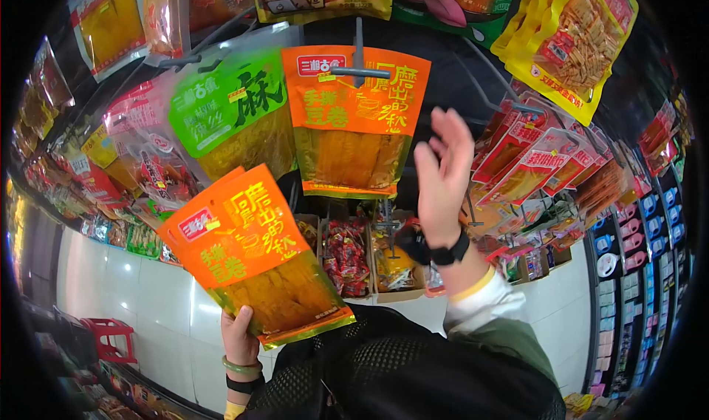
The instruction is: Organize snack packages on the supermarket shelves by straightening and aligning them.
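My left hand (pixel 240 331) grips the lower left edge of an orange snack packet (pixel 251 254), its thumb on the front. At least one more orange packet shows behind it. Another orange packet (pixel 354 121) hangs on a metal hook at the centre of the rack. To the right of that hanging packet is my right hand (pixel 445 172), raised with its fingers up and the thumb apart from them, nothing in it. A green packet (pixel 225 106) hangs just left of the orange one.
Yellow packets (pixel 572 43) hang at the upper right, red packets (pixel 535 154) below them. Metal hooks stick out between the goods. Boxes of small red packs (pixel 346 257) stand under the rack. A red stool (pixel 111 339) is on the tiled floor at the left.
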A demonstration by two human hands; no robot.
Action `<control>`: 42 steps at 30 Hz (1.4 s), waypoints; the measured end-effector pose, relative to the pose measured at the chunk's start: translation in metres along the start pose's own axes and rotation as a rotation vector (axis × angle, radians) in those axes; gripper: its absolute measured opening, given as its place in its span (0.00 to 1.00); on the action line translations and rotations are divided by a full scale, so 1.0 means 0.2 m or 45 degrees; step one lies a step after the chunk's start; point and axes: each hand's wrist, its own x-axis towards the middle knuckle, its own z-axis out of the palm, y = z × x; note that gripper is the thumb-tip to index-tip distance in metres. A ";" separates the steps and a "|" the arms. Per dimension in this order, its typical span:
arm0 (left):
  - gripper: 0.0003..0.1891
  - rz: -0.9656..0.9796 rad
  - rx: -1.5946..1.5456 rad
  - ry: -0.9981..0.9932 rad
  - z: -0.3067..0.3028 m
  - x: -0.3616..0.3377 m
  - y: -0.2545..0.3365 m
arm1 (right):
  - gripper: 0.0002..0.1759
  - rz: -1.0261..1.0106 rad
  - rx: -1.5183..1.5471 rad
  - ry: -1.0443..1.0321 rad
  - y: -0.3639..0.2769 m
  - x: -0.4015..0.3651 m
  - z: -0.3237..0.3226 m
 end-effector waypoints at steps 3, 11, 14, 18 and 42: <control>0.23 -0.093 -0.023 -0.022 0.08 0.02 -0.01 | 0.36 0.299 0.404 -0.496 -0.09 -0.25 -0.03; 0.27 -0.332 0.003 -0.349 0.22 0.06 -0.09 | 0.21 1.053 0.682 -1.032 -0.18 -0.43 -0.08; 0.29 -0.343 -0.068 -0.441 0.21 0.06 -0.12 | 0.18 1.081 0.860 -0.993 -0.16 -0.44 -0.12; 0.26 -0.410 -0.144 -0.298 0.22 0.06 -0.11 | 0.18 0.919 0.677 -0.944 -0.18 -0.42 -0.16; 0.23 -0.191 -0.215 -0.080 0.12 0.02 -0.04 | 0.19 0.935 1.128 -0.592 -0.15 -0.04 -0.17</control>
